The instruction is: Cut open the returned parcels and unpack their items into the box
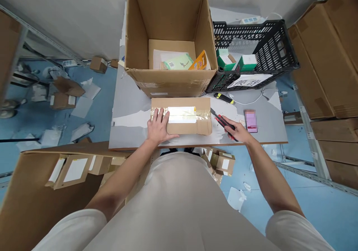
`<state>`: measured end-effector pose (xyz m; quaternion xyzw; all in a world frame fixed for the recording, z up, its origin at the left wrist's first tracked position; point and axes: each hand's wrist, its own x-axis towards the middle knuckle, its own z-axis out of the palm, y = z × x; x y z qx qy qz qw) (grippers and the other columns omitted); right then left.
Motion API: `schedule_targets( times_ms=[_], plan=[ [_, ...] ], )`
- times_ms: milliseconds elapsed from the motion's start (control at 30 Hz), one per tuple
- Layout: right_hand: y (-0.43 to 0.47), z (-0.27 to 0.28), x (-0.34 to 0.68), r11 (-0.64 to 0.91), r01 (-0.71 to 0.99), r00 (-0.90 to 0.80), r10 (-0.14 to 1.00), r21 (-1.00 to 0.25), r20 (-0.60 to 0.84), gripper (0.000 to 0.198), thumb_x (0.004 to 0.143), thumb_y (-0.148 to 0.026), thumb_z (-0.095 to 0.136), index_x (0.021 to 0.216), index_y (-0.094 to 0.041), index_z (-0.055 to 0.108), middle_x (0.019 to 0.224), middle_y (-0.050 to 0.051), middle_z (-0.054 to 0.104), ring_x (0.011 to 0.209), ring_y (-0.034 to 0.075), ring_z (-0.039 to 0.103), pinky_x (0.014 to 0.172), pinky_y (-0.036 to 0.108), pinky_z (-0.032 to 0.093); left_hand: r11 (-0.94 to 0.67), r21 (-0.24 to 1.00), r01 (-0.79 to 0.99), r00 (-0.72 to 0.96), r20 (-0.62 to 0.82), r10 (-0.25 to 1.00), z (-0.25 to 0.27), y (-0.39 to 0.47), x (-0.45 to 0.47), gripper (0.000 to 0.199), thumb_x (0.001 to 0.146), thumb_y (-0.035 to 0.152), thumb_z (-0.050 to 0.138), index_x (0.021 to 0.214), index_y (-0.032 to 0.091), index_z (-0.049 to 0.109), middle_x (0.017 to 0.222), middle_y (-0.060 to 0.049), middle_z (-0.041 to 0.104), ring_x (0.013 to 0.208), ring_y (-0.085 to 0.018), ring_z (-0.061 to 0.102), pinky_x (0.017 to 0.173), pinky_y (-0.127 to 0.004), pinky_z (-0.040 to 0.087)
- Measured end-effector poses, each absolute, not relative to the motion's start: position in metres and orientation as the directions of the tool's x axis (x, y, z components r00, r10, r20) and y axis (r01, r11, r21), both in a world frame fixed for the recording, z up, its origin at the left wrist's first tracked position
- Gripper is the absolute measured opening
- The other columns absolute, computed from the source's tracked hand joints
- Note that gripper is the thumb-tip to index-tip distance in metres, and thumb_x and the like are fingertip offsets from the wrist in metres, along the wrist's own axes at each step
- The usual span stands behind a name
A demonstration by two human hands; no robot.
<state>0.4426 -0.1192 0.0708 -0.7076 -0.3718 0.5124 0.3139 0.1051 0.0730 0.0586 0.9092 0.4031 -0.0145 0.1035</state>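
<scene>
A taped cardboard box (203, 128) with a white label lies closed on the table in front of me. My left hand (160, 128) rests on its left end, fingers spread on the tape and cardboard. In my right hand (236, 130) is a red and black utility knife (222, 122), its blade pointing to the box's right end. The blade tip is at or very near that edge; whether it touches, I cannot tell. Just right of my right hand lies a phone (251, 121) with a pink screen.
Behind the box stands a large open carton (170, 81) with packets inside. Beside it, a black plastic crate (279, 70) holds green and white boxes. A yellow and black cutter (224, 98) lies before the crate. Lower left, a big carton (25, 191) contains parcels. Cartons fill the right-hand shelf (313, 131).
</scene>
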Motion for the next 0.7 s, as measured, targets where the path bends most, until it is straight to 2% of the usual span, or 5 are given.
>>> schedule_targets(
  times_ms=[167, 367, 500, 700],
  plan=[
    [-0.118, 0.078, 0.449, -0.531, 0.273, 0.105, 0.846, -0.802, -0.524, 0.064, 0.088, -0.044, 0.054, 0.146, -0.026, 0.036, 0.064, -0.005, 0.052, 0.044, 0.006, 0.045, 0.042, 0.019, 0.04, -0.655, 0.179, 0.734, 0.679, -0.152, 0.719, 0.061, 0.074, 0.106, 0.115, 0.059, 0.084, 0.054, 0.148, 0.017, 0.026, 0.155, -0.02, 0.021, 0.142, -0.044, 0.012, 0.096, -0.052, 0.037],
    [-0.127, 0.079, 0.434, -0.576, 0.272, 0.148, 0.816, -0.771, -0.558, 0.065, 0.088, -0.044, 0.053, 0.148, -0.029, 0.032, 0.067, -0.004, 0.053, 0.043, 0.007, 0.046, 0.039, 0.02, 0.042, -0.669, 0.172, 0.723, 0.69, -0.185, 0.699, 0.063, 0.075, 0.106, 0.113, 0.061, 0.082, 0.054, 0.149, 0.018, 0.023, 0.156, -0.02, 0.018, 0.144, -0.041, 0.01, 0.095, -0.053, 0.038],
    [-0.133, 0.085, 0.419, -0.595, 0.308, 0.243, 0.803, -0.742, -0.544, 0.064, 0.087, -0.04, 0.054, 0.147, -0.03, 0.034, 0.067, -0.004, 0.054, 0.041, 0.006, 0.047, 0.037, 0.02, 0.044, -0.674, 0.17, 0.719, 0.695, -0.193, 0.692, 0.063, 0.076, 0.106, 0.115, 0.06, 0.082, 0.054, 0.15, 0.018, 0.021, 0.156, -0.018, 0.017, 0.144, -0.041, 0.009, 0.093, -0.055, 0.039],
    [-0.158, 0.091, 0.395, -0.618, 0.178, 0.291, 0.777, -0.766, -0.559, 0.069, 0.085, -0.045, 0.054, 0.148, -0.028, 0.03, 0.066, -0.004, 0.053, 0.041, 0.008, 0.046, 0.038, 0.023, 0.045, -0.659, 0.187, 0.728, 0.685, -0.187, 0.704, 0.063, 0.073, 0.108, 0.109, 0.063, 0.076, 0.059, 0.149, 0.02, 0.023, 0.156, -0.018, 0.017, 0.144, -0.041, 0.009, 0.092, -0.056, 0.041]
  ],
)
